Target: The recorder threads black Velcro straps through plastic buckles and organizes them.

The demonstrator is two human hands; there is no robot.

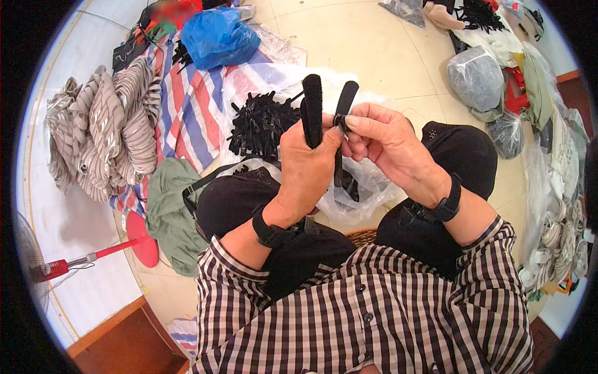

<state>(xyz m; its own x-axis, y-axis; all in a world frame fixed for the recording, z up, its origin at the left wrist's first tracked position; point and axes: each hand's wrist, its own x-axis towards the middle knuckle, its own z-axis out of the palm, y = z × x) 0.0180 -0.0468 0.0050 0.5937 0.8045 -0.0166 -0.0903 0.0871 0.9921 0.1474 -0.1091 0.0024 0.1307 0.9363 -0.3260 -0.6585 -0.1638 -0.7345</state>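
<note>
The left hand (pixel 302 171) is curled, back toward the camera, with a broad black strap (pixel 312 103) gripped between thumb and fingers; the strap's rounded end stands up above the knuckles. The right hand (pixel 398 149) pinches a small black fitting (pixel 340 121) between thumb and forefinger, its other fingers bent in below. The fitting sits around the middle of a narrower black strap (pixel 346 96), whose upper end leans right and whose lower end hangs down between the hands. The left thumb tip lies close beside that fitting; whether it presses on it is too small to tell. Both hands are held above the lap, near each other, and a black wristband (pixel 448 199) circles the right wrist, with another on the left.

Just beyond the left hand, a heap of black straps (pixel 258 124) lies on clear plastic sheeting (pixel 317 73). A crumpled clear plastic bag (pixel 367 202) is between the knees, which are in black trousers (pixel 461 146), and a woven wicker rim (pixel 362 237) shows below it.

To the left, a red, white and blue striped tarp (pixel 196 93) covers part of the tiled floor (pixel 361 43). A blue plastic bag (pixel 221 38) rests at its far end, bundles of striped grey-beige fabric (pixel 106 128) lie along its left side, and green cloth (pixel 174 215) is heaped near the left knee.
</note>
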